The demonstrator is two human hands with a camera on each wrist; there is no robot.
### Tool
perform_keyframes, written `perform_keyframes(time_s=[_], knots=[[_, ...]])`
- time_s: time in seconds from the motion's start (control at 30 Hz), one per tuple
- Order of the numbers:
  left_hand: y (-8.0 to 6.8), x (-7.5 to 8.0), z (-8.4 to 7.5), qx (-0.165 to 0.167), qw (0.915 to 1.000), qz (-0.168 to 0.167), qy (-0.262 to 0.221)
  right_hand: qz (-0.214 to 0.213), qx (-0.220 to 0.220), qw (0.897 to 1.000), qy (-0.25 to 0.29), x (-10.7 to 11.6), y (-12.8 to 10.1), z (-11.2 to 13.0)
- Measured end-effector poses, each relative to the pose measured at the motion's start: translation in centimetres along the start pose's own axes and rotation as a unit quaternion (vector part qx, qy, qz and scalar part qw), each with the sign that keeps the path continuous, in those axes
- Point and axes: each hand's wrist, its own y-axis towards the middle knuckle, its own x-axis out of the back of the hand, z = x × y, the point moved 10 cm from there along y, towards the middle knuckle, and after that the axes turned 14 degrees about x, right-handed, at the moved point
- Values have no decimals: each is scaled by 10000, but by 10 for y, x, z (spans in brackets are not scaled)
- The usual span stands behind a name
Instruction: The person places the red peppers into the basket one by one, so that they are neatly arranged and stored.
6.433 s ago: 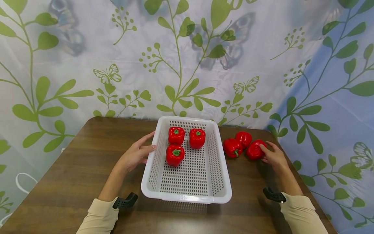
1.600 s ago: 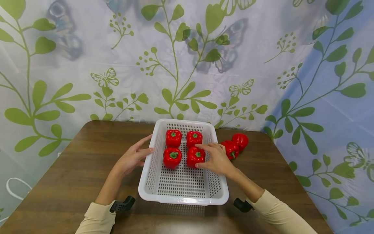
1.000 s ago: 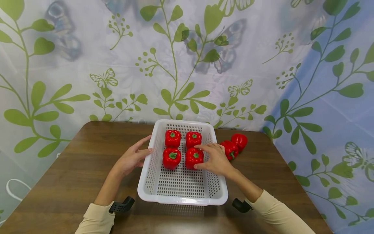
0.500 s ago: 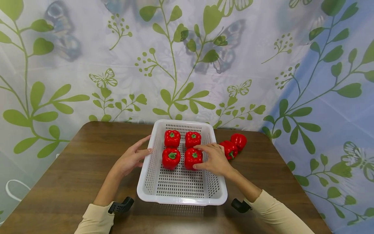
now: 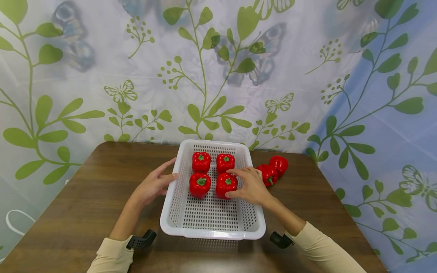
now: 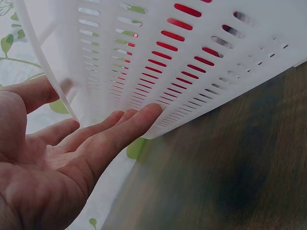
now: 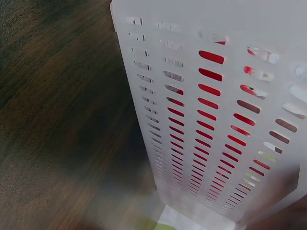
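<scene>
The wooden bench [image 5: 78, 212] carries a white perforated basket [image 5: 211, 231] at its centre, the largest object in the head view. Since the frame from several seconds earlier, the count of red peppers inside it has risen from three to four, and the group on the bench at 3 o'clock of the basket has fallen from three to two [image 5: 273, 170]. Over the last second and a half the scene is nearly static: only a slight drift of the basket and camera is seen. The filling thus appears two-thirds done, with two peppers left outside.

The four peppers form a square in the basket's 12 o'clock half. The newest, the front-right pepper [image 5: 225, 185], stands upright, stem up, just beside the front-left pepper [image 5: 200, 184].

The right hand [image 5: 252, 185] reaches over the basket's 3 o'clock wall, its thumb and fingers curled round that front-right pepper and touching it. The left hand [image 5: 154, 184] rests against the basket's 9 o'clock wall with straight, relaxed fingers [image 6: 129, 127]; the left wrist view shows them lying flat on the slotted side [image 6: 192, 62].

No brand, label or legible writing appears on the basket, peppers or patterned backdrop [image 5: 218, 68].
</scene>
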Motion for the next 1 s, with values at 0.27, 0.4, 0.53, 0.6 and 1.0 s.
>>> perform_keyframes(time_s=[0.27,0.4,0.53,0.6,1.0], knots=[[-1,0,0,28,10000,29,-55,159,-79,9998,117,0,1,-2],[0,-1,1,40,9999,61,-95,158,-164,9987,461,6,-1,-3],[0,-2,1,35,9999,53,-94,3,-327,9963,794,19,-3,-7],[0,-2,1,34,9999,54,-93,-82,-380,9955,866,27,-4,-10],[-1,0,1,36,10000,-7,-52,-929,-801,9905,628,78,-28,-51]])
